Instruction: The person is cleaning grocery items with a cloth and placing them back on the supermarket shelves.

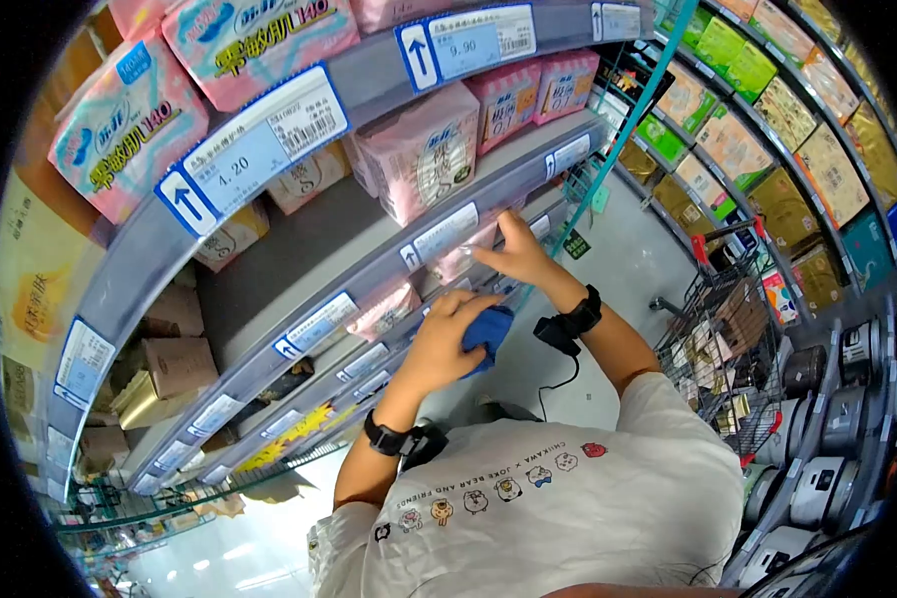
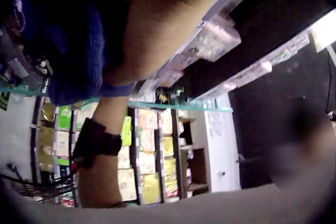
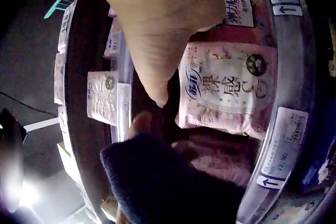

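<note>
My left hand (image 1: 437, 337) holds a bunched blue cloth (image 1: 488, 334) in front of the lower shelves. Dark blue cloth (image 3: 157, 176) shows up close in the right wrist view, hiding most of that hand. Farther along the shelf, my right hand (image 1: 520, 257) reaches to a pink pack (image 1: 460, 257), thumb spread away from the other fingers. From the right wrist, the right hand (image 3: 168, 24) overlaps red packs at the top, its extended digit beside a pale pink pack (image 3: 231, 90) standing label-out. The ends of its other fingers are hidden there.
Pink packs (image 1: 419, 149) line the upper shelf above my hands, behind price tags (image 1: 254, 149). A wire shopping cart (image 1: 723, 339) stands at my right. Beyond it are shelves of boxed goods (image 1: 738, 140) and rice cookers (image 1: 817, 488). A teal rack post (image 1: 623, 130) ends the shelf.
</note>
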